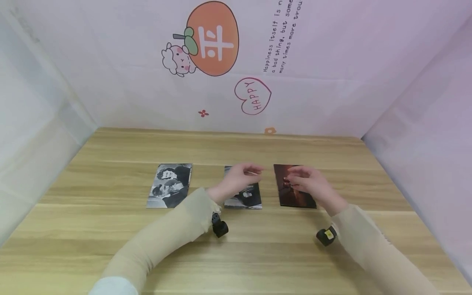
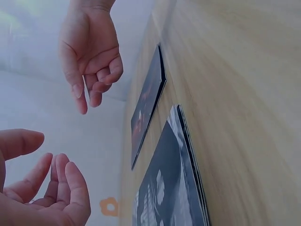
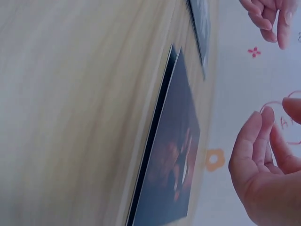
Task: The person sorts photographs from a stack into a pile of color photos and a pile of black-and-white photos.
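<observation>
Three stacks of photo cards lie in a row on the wooden table. The left stack (image 1: 170,186) shows a black-and-white picture of two people. Above the middle black-and-white stack (image 1: 250,200) hovers my left hand (image 1: 239,180), hiding part of it, its fingers loosely bent with nothing between them. My right hand (image 1: 313,184) is over the dark reddish stack (image 1: 291,196), also holding nothing. In the left wrist view, the middle stack (image 2: 174,179) has several layered edges, and a gap separates it from my left hand (image 2: 51,197). The reddish stack (image 3: 174,155) shows layered edges in the right wrist view.
Wood-grain tabletop (image 1: 258,254) surrounds the cards. Behind it hangs a white cloth backdrop (image 1: 129,94) printed with an orange fruit, a heart and lettering. Pale cloth walls stand at both sides. Each wrist carries a small black camera (image 1: 220,227).
</observation>
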`<state>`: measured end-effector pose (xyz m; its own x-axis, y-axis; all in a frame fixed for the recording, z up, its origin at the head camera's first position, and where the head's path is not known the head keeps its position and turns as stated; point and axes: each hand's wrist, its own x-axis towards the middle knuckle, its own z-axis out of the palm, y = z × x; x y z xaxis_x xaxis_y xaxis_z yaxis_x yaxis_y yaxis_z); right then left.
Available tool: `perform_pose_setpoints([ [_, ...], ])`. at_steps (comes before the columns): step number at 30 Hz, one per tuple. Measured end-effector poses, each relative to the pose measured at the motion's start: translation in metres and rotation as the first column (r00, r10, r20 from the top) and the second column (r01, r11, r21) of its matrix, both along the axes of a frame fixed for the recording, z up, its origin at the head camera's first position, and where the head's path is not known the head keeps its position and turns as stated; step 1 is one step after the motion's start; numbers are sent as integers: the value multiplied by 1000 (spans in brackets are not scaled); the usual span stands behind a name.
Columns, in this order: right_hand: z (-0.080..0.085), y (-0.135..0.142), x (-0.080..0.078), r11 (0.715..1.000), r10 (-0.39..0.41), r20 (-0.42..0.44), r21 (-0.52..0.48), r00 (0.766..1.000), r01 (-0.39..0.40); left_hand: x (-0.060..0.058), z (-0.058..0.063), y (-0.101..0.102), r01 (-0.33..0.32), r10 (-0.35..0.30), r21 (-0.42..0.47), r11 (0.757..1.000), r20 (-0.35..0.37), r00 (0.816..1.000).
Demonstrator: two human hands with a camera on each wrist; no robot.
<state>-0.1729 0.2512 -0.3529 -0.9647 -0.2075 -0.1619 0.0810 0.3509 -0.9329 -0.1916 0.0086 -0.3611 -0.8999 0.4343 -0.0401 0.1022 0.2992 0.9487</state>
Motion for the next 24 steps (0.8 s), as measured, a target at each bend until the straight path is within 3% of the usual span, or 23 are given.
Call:
perform_pose_setpoints([
  [8,4,-17,2,1000,-6,1,4,1000,6,2,-2,-28,-19,17,51,999,32,999],
  [24,7,-62,-6,998,19,20,-62,1000,-17,2,-5,-69,-92,92,-22,996,24,995],
])
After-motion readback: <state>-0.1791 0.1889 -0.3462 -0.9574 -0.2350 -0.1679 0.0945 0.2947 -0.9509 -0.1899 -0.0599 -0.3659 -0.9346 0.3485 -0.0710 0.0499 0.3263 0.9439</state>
